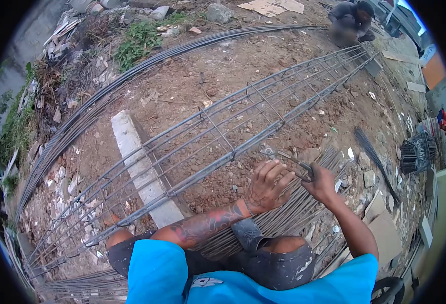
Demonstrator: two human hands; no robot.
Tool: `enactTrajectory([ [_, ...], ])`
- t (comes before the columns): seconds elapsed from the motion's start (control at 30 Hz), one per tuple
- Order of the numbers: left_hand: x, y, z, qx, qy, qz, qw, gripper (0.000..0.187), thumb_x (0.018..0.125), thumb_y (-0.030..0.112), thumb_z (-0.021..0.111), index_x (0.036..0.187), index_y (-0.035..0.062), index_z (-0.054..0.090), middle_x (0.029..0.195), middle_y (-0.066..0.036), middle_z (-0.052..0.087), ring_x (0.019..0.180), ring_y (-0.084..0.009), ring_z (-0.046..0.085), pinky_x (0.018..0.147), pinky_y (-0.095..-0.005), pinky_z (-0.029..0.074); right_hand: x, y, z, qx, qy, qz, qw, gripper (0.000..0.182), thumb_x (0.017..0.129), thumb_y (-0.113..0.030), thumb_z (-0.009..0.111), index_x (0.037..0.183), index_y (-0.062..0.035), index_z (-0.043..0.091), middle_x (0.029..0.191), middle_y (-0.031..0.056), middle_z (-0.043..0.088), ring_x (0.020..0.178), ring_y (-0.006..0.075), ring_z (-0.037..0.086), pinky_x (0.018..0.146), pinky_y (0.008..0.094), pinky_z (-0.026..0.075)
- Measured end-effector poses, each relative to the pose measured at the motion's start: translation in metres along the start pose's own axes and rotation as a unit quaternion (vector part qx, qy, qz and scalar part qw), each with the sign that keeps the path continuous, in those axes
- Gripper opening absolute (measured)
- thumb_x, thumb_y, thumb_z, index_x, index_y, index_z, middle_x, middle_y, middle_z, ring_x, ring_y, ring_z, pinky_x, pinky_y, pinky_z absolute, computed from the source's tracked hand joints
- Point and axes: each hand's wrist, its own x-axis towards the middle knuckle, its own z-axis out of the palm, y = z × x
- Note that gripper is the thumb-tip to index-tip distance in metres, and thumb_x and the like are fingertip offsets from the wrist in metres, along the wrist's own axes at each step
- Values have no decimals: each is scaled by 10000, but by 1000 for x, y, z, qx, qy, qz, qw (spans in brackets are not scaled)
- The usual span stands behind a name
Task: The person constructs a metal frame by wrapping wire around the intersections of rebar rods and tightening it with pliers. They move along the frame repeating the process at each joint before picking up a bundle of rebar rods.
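Note:
My right hand [320, 183] is closed around the handles of a pair of pincers [295, 159], whose head points left toward the rebar cage. Just left of it, my left hand [269, 187] is raised with its fingers apart and nothing visible in them. In front of both hands runs the long rebar cage [256, 139], made of thin bars tied to rectangular stirrups. It stretches from the lower left to the upper right. Under its near part lies a concrete beam [129, 136], which props it above the dirt.
Loose steel rods [284, 223] lie beneath my arms. A curved bundle of long bars [147, 63] runs behind the cage. Another person [349, 23] crouches at its far end. Stacked stirrups [418, 152] and a wire bundle [376, 159] lie to the right, among rubble and boards.

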Motion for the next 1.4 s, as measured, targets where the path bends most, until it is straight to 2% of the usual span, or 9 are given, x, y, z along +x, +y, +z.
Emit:
enactTrajectory([
  [0.13,-2,-1,3,-94,80,-240,963,455,840,332,654,1146,36,493,1183,-176,475,1141,-287,480,906,-419,422,-52,19,65,258,-10,112,960,286,624,-147,679,789,-2,495,604,153,525,578,328,549,570,416,435],
  [0.2,-2,-13,12,-464,-203,-512,693,411,919,346,566,1097,-17,492,1035,-138,581,903,-196,609,735,-337,502,-67,21,88,245,-32,109,963,292,627,-146,671,820,3,511,603,150,524,574,333,547,572,416,441],
  [0.37,-42,-37,43,-414,-259,-486,725,369,985,327,450,1004,-26,554,866,-77,638,770,-122,620,630,-273,503,-75,16,123,273,-59,120,953,425,663,-126,623,1054,19,538,837,201,560,775,366,570,724,413,466],
  [0.47,-57,-46,48,-486,-244,-520,658,345,993,292,438,992,-17,590,834,-62,648,746,-112,610,646,-261,498,-75,28,135,291,-11,-38,956,451,708,-79,565,1142,32,514,1020,224,510,938,374,525,836,413,434],
  [0.67,-43,-54,39,-503,-191,-624,567,332,985,251,448,972,-23,636,756,-29,607,706,-124,582,679,-271,485,-71,40,139,352,-121,-34,927,452,750,-29,482,1196,41,484,1024,214,504,1002,376,508,939,398,401],
  [0.83,-60,-74,51,-458,-186,-643,586,317,970,231,455,984,-20,647,805,-80,654,705,-144,598,644,-269,465,-72,74,167,384,-124,25,915,410,756,-29,469,1157,38,513,1042,238,563,1022,391,547,939,402,412],
  [1.07,-102,-100,32,-72,-331,-476,812,254,882,200,485,848,5,644,718,-199,634,665,-334,620,647,-422,480,-56,121,204,182,-28,93,978,252,784,-104,487,967,30,598,1060,226,553,1035,390,495,940,443,387],
  [1.17,-120,-44,23,-70,-289,-482,824,232,859,185,471,796,9,609,741,-266,585,730,-450,568,669,-520,437,-52,124,217,82,-16,93,992,248,769,-115,519,944,41,600,1086,212,532,1061,386,464,950,458,371],
  [1.4,-154,8,-2,-113,-268,-511,809,186,813,159,541,940,49,622,823,-199,626,818,-362,617,708,-459,487,-60,148,252,-63,-46,63,995,400,832,-196,548,1104,97,563,1216,268,468,1135,423,409,975,479,345],
])
